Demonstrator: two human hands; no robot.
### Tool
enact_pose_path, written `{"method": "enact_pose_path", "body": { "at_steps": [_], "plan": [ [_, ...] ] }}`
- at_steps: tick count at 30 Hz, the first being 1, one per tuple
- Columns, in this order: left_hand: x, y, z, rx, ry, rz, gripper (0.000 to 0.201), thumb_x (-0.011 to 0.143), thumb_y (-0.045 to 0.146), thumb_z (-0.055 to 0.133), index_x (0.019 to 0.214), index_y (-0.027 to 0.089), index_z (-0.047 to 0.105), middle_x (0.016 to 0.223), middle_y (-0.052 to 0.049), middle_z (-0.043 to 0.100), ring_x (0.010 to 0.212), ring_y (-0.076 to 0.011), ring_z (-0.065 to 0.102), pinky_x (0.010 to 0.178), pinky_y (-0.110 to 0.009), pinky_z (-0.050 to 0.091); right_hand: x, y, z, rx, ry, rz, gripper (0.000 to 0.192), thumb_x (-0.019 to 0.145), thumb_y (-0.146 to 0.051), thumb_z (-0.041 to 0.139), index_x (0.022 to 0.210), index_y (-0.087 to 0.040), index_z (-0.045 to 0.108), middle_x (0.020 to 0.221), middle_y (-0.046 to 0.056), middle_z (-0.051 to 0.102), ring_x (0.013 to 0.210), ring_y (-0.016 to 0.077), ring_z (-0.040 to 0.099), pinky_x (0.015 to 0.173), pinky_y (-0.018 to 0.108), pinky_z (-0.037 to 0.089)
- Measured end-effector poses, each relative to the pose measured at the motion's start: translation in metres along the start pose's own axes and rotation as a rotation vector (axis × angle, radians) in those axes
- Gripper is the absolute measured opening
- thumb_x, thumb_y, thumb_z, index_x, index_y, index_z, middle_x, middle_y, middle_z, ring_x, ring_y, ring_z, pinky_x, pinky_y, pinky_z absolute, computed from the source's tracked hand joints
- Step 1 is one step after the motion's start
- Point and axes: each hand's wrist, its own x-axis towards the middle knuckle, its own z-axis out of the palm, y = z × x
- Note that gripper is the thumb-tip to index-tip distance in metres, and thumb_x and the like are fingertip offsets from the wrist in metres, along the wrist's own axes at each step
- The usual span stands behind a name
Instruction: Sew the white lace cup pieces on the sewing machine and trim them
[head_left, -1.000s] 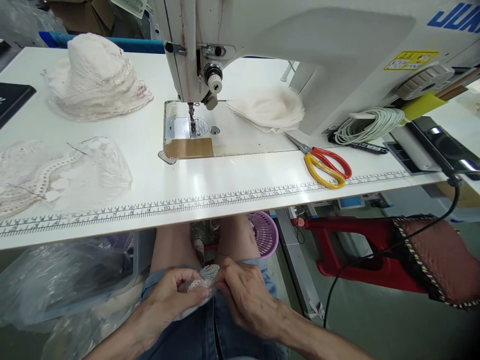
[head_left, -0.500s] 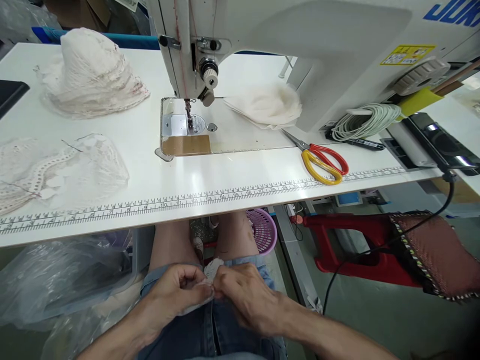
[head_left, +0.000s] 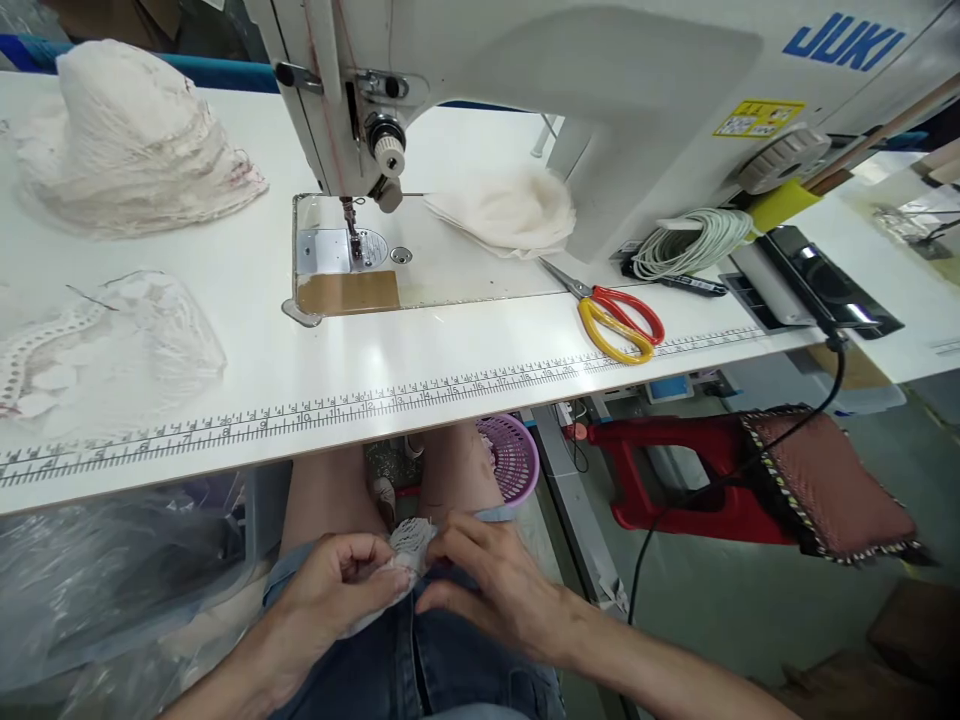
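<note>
The cloth [head_left: 412, 537] slants forward and rightward above my shorts [head_left: 469, 660] from my left hand [head_left: 341, 588], which pinches it thumb to forefinger, its right edge close beside my right hand [head_left: 501, 588], thumb spread from fingers, fingertip contact indeterminable.

White cloth [head_left: 412, 538], purple basket [head_left: 524, 465], red-and-yellow scissor handles [head_left: 618, 324].

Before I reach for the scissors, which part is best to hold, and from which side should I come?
Probably the red and yellow handles, with the right hand coming from the front of the table. The scissors lie flat, with the handles near that edge; the blades point away, toward the pale cloth.
</note>
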Motion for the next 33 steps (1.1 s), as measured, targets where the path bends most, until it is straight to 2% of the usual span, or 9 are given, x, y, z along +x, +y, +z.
{"method": "enact_pose_path", "body": {
  "at_steps": [7,12,15,17,20,24,28,31,33],
  "plan": [
    [-0.002,-0.005,-0.003,0.021,0.055,0.032,0.037,0.065,0.049,0.069,0.059,0.016,0.055,0.058,0.003,0.041,0.056,-0.0112,0.033,0.053,-0.023,0.025,0.001,0.000,0.000,0.142,-0.031,0.071,0.012,0.090,-0.017,0.045,0.080,-0.018,0.050,0.081,0.002,0.052,0.068,0.0117,0.050,0.057,0.021,0.037],
    [0.004,-0.009,0.000,0.110,0.026,0.074,0.034,0.064,0.045,0.070,0.058,0.015,0.057,0.056,0.004,0.043,0.056,-0.0113,0.035,0.052,-0.022,0.025,0.007,-0.007,-0.011,0.293,-0.129,-0.175,0.020,0.083,-0.003,0.035,0.081,-0.018,0.046,0.090,0.004,0.056,0.081,0.0111,0.054,0.068,0.020,0.041],
    [-0.001,-0.007,0.002,0.195,0.013,0.106,0.030,0.065,0.041,0.070,0.056,0.015,0.057,0.055,0.004,0.041,0.056,-0.0111,0.034,0.051,-0.021,0.025,0.008,-0.006,-0.008,0.090,-0.197,-0.266,0.024,0.072,0.000,0.038,0.082,-0.019,0.048,0.082,0.000,0.058,0.070,0.0113,0.054,0.061,0.022,0.036],
    [-0.010,-0.003,0.003,0.234,0.033,0.109,0.028,0.067,0.040,0.068,0.057,0.016,0.057,0.055,0.005,0.038,0.054,-0.0106,0.031,0.049,-0.021,0.023,0.005,0.004,-0.005,-0.149,-0.157,-0.210,0.021,0.066,-0.002,0.043,0.077,-0.019,0.048,0.074,-0.001,0.055,0.062,0.0125,0.050,0.055,0.023,0.031],
    [-0.020,0.003,0.003,0.267,0.033,0.148,0.026,0.070,0.039,0.065,0.059,0.017,0.058,0.057,0.004,0.039,0.055,-0.0111,0.034,0.050,-0.021,0.024,-0.008,0.036,-0.005,-0.437,-0.058,0.035,0.020,0.065,0.000,0.044,0.072,-0.019,0.047,0.067,-0.001,0.053,0.056,0.0129,0.047,0.050,0.023,0.028],
    [-0.015,0.007,0.004,0.217,0.077,0.132,0.029,0.068,0.042,0.066,0.057,0.015,0.060,0.058,0.004,0.038,0.054,-0.0104,0.032,0.050,-0.021,0.024,-0.027,0.071,-0.018,-0.556,0.023,0.220,0.028,0.071,0.006,0.040,0.082,-0.017,0.052,0.072,0.006,0.058,0.060,0.0149,0.052,0.052,0.023,0.032],
    [0.000,0.001,0.007,0.163,0.045,0.119,0.033,0.068,0.045,0.067,0.058,0.014,0.060,0.058,0.005,0.037,0.054,-0.0093,0.030,0.050,-0.021,0.023,-0.024,0.044,-0.027,-0.385,0.044,0.139,0.023,0.086,-0.004,0.040,0.094,-0.017,0.056,0.091,0.009,0.060,0.079,0.0169,0.056,0.065,0.025,0.041],
    [0.006,-0.003,0.006,0.196,0.006,0.130,0.032,0.071,0.043,0.064,0.062,0.013,0.059,0.061,0.003,0.040,0.058,-0.0105,0.034,0.052,-0.021,0.025,-0.007,0.005,-0.021,-0.027,0.074,-0.049,0.012,0.093,-0.018,0.045,0.090,-0.016,0.057,0.082,0.004,0.058,0.074,0.0129,0.055,0.064,0.021,0.041],
    [0.006,-0.004,0.005,0.230,0.001,0.145,0.027,0.072,0.038,0.063,0.065,0.013,0.060,0.061,0.003,0.041,0.060,-0.0112,0.035,0.053,-0.021,0.026,0.004,-0.012,-0.013,-0.007,0.099,-0.130,0.013,0.093,-0.020,0.045,0.088,-0.015,0.056,0.080,0.004,0.058,0.071,0.0118,0.053,0.061,0.021,0.040]
  ]
}}
